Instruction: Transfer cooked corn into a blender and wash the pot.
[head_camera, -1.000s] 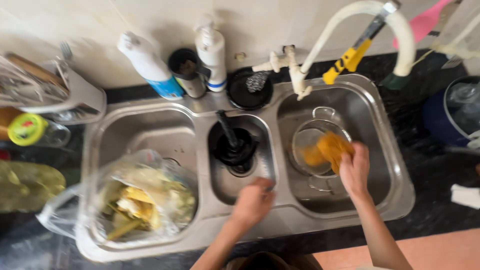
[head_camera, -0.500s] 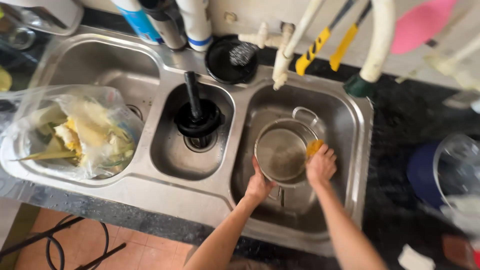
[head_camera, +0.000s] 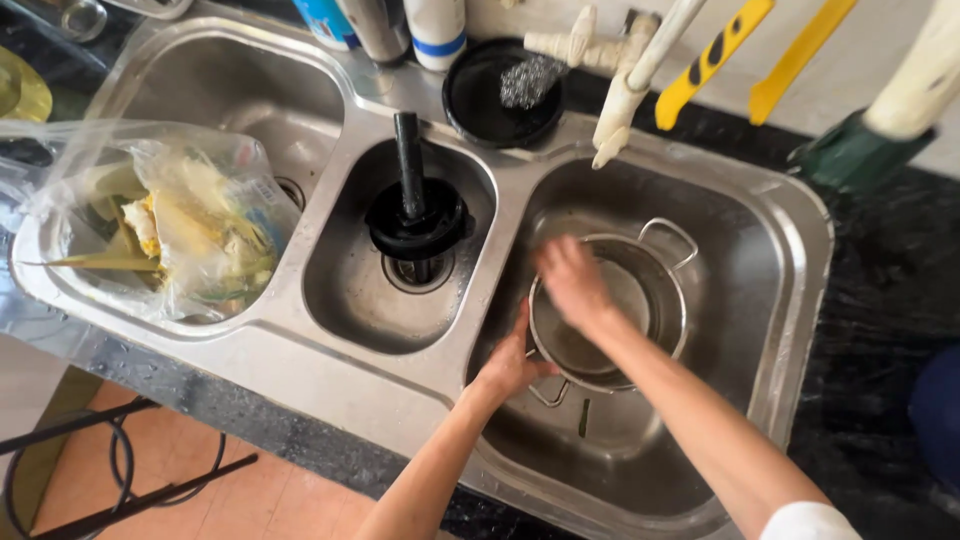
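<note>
The steel pot (head_camera: 610, 310) sat low in the right-hand basin of the triple sink (head_camera: 800, 300), in the centre-right of the frame, tilted a little toward the near wall. The left hand (head_camera: 510, 365) was closed around its near rim, just above one loop handle. The right hand (head_camera: 572, 280) was pressed down inside the pot; it was blurred, so I could not tell how its fingers were curled or whether they held anything.

The likeliest trouble, in my judgement, was the wet pot slipping from that one-handed rim hold and knocking against the basin, since the hand inside was pushing against it. The tap spout (head_camera: 625, 90) hung just above (close enough to be bumped if the pot were lifted).

The pot's bottom was hidden under the right hand, and its near handle partly by the left wrist. The black plunger-like stopper (head_camera: 415, 215) covered the middle drain. The contents of the clear plastic bag (head_camera: 170, 225) at the left read only as yellowish scraps.
</note>
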